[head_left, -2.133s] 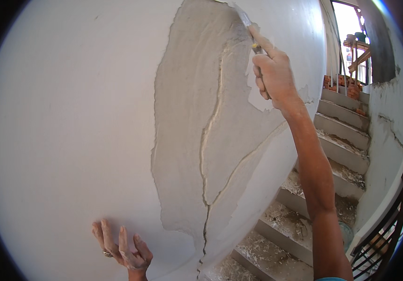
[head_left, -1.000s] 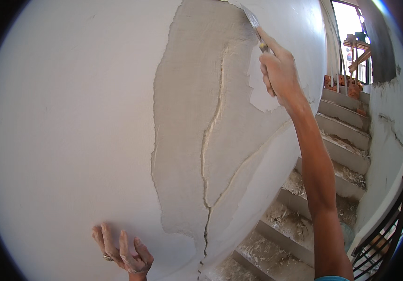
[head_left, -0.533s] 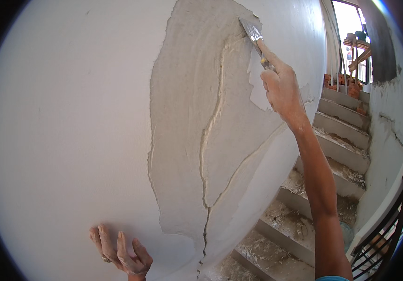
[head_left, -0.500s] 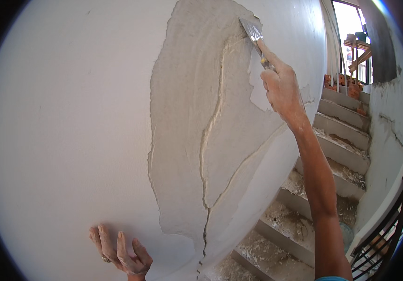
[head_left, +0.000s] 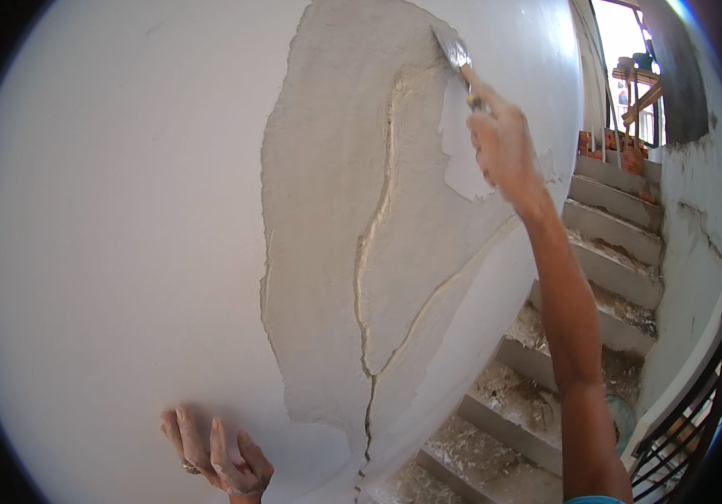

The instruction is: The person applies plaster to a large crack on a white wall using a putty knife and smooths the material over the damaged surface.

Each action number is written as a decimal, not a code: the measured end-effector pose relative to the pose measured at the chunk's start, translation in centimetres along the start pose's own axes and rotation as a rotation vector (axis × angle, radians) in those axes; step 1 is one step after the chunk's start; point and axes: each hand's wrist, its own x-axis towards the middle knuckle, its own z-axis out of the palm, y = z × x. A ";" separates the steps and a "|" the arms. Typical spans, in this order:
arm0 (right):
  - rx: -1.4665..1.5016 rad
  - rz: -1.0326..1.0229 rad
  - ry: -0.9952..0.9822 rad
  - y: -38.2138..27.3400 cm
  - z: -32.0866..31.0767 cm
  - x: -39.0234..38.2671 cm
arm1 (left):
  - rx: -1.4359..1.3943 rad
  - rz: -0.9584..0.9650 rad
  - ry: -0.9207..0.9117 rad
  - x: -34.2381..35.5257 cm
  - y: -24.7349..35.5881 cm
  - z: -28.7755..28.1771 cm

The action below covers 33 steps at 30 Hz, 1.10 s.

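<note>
My right hand (head_left: 505,151) grips a putty knife (head_left: 455,55), its metal blade against the upper right edge of a scraped grey patch (head_left: 319,210) on the white wall (head_left: 126,210). The index finger stretches along the knife toward the blade. A long, gouged crack (head_left: 361,260) runs down the patch and forks low down, one branch (head_left: 445,286) rising to the right. Below the fork the crack is narrow and dark. At the lower left my left hand (head_left: 222,458) rests on the white wall with fingers spread, a ring on one finger, holding nothing.
Dusty concrete stairs (head_left: 537,361) with crumbled debris climb along the right. A dark railing (head_left: 697,395) and a cracked side wall (head_left: 697,218) stand beyond them. Bricks (head_left: 634,160) and a wooden stand (head_left: 642,84) are near the bright opening at the top. A bucket (head_left: 621,420) is partly behind my right forearm.
The putty knife and my right hand have shifted slightly, with the hand now blurred and the blade turned a little steeper. My left hand has stayed in place.
</note>
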 end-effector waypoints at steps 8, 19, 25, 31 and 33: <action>0.045 0.065 -0.032 -0.7 0.6 -1.5 | 0.025 -0.001 -0.027 -0.7 -0.3 -0.2; 0.072 0.066 -0.054 -1.2 -0.4 -0.3 | 0.024 -0.025 -0.069 -0.7 -0.3 -0.3; 0.037 0.146 -0.070 -1.3 -1.6 0.9 | -0.005 -0.028 -0.049 -0.7 -0.1 -0.1; -0.064 0.051 -0.050 -2.5 -0.6 0.5 | 0.026 0.003 -0.026 -0.3 0.0 0.0; -0.090 -0.001 -0.023 -1.9 -0.6 0.9 | 0.027 0.001 -0.035 -0.4 0.0 -0.1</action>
